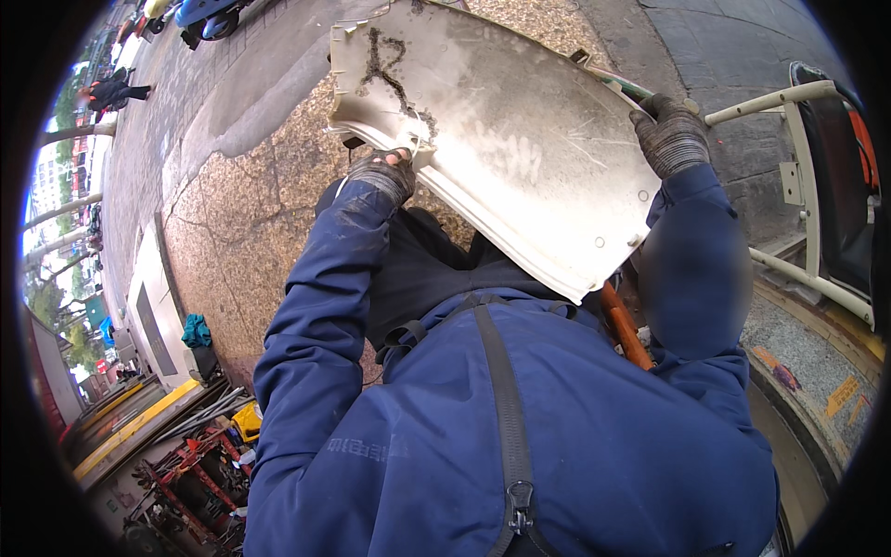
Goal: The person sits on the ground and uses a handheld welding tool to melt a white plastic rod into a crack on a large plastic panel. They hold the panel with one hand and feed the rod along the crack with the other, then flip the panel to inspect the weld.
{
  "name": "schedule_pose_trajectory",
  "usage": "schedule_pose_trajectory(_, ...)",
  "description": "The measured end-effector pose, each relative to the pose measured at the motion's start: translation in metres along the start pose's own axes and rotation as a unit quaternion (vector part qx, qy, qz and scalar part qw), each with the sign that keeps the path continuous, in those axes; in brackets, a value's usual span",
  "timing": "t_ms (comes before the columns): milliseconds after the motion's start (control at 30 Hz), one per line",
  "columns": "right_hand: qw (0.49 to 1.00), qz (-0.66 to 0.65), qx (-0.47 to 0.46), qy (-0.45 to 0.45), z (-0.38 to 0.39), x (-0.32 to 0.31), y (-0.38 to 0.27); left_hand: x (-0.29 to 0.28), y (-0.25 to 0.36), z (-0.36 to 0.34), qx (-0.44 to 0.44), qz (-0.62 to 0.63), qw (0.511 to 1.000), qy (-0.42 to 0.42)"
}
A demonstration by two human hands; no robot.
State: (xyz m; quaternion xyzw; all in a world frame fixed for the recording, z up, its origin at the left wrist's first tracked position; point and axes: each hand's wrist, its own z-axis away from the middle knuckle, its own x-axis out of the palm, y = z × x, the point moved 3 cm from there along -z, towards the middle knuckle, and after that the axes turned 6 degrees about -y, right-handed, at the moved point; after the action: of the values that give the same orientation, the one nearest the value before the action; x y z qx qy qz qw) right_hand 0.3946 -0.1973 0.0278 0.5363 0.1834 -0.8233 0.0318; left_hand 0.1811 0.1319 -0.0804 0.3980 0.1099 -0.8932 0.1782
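A large white curved panel (529, 121), scuffed and dirty, lies tilted across my lap and reaches forward. Rough dark lines run over its far left part, and a thin pale strand sticks up beside them. At its near left edge, my left hand (382, 174), in a dark fingerless glove, is closed on the rim. My right hand (670, 136), in a grey knitted glove, grips the upper right edge with its fingers bent over it. The panel's underside is hidden.
A cream metal-framed chair (806, 186) with a dark seat stands at the right. An orange-brown bar (626, 327) lies beneath my right forearm. At lower left are red metal equipment (190, 478) and a teal cloth (196, 330). A person (113, 94) and a blue scooter (209, 17) are farther off.
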Motion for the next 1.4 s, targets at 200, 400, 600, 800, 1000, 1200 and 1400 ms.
schedule_pose_trajectory(200, 1.000, -0.003, 0.001, -0.002, 0.000, 0.000, 0.000, -0.009, 0.006, 0.005, -0.011, -0.026, 0.998, -0.056)
schedule_pose_trajectory(400, 1.000, -0.011, -0.001, -0.002, -0.002, 0.003, 0.002, -0.018, 0.008, 0.008, -0.045, -0.003, 0.997, -0.055)
schedule_pose_trajectory(600, 1.000, -0.007, 0.004, 0.003, -0.003, 0.004, 0.003, -0.010, 0.006, 0.004, -0.024, -0.001, 1.000, -0.012)
schedule_pose_trajectory(800, 0.999, -0.032, -0.012, 0.040, 0.001, 0.005, 0.001, 0.002, 0.015, 0.013, 0.011, -0.030, 0.998, 0.049)
schedule_pose_trajectory(1000, 0.998, -0.040, -0.025, 0.042, 0.003, 0.002, 0.002, 0.010, 0.020, 0.005, 0.010, 0.039, 0.999, 0.034)
schedule_pose_trajectory(1200, 0.998, -0.031, -0.018, 0.044, -0.002, 0.003, 0.000, 0.015, 0.024, 0.012, 0.036, -0.043, 0.989, 0.133)
schedule_pose_trajectory(1400, 1.000, -0.018, -0.005, 0.010, -0.005, 0.005, 0.004, 0.020, 0.022, 0.005, 0.020, -0.002, 0.998, 0.064)
